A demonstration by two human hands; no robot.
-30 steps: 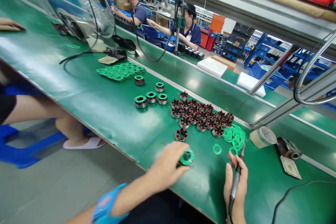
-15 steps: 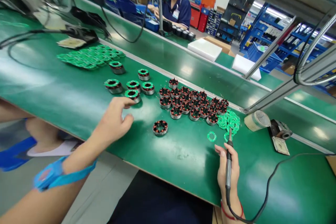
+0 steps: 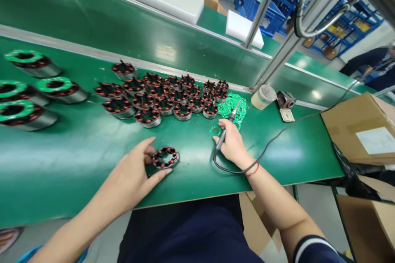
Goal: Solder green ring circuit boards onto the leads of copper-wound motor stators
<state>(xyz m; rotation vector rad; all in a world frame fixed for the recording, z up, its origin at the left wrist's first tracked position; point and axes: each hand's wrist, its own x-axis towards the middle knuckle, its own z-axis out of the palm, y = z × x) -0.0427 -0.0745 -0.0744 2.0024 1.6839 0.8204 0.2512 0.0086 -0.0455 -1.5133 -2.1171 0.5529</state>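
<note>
My left hand (image 3: 135, 172) is open around the near left side of a single motor stator (image 3: 166, 158) with copper windings, which rests on the green table. Its thumb lies along the stator's front edge; the index finger is apart behind it. In my right hand (image 3: 233, 141) a soldering iron (image 3: 221, 139) is held, tip pointing up and away. That hand's thumb and index finger are at a green ring-shaped circuit board (image 3: 214, 131); whether they pinch it I cannot tell. Just beyond lies a pile of green ring boards (image 3: 228, 104).
Bare stators (image 3: 163, 104) stand grouped behind my hands. At left are several stators topped with green boards (image 3: 63, 88). A round tub (image 3: 263, 97) and a soldering iron stand (image 3: 286, 104) sit at back right. A cardboard box (image 3: 361, 127) is at right; the iron's cable (image 3: 277, 135) crosses the table.
The view has swung to the right. My left hand has moved from the board-topped stators to the single bare stator. My right hand, still holding the soldering iron, has reached the loose green ring board.
</note>
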